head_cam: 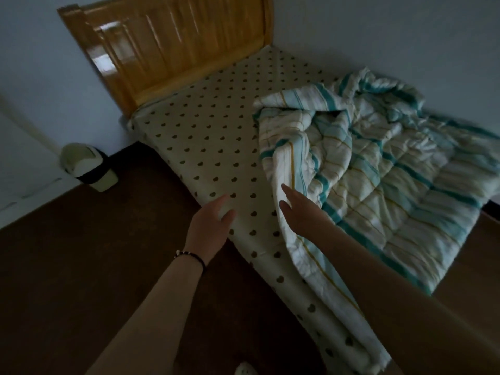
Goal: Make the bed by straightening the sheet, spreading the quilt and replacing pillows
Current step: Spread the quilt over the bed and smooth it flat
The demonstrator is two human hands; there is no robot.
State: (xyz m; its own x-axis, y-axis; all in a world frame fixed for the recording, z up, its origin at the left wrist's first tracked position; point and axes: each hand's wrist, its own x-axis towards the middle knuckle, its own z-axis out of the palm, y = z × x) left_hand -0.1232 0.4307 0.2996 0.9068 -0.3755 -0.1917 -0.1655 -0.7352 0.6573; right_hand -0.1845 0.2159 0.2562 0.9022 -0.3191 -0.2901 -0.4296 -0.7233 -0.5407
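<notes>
A cream sheet (205, 136) printed with small dark hearts covers the mattress up to the wooden headboard (167, 47). A crumpled quilt (378, 169) with teal and yellow stripes lies bunched on the right half of the bed, and its near edge hangs over the mattress side. My left hand (209, 226) is over the sheet's near edge with its fingers straight and holds nothing. My right hand (297, 209) reaches out with straight fingers that touch the quilt's near fold. No pillow is in view.
A pale lidded bin (89, 166) with a dark bag stands on the dark floor (81, 266) left of the bed, by the wall. The far side of the bed lies against the wall (378, 36). A brown bed frame edge (465, 280) shows at the right.
</notes>
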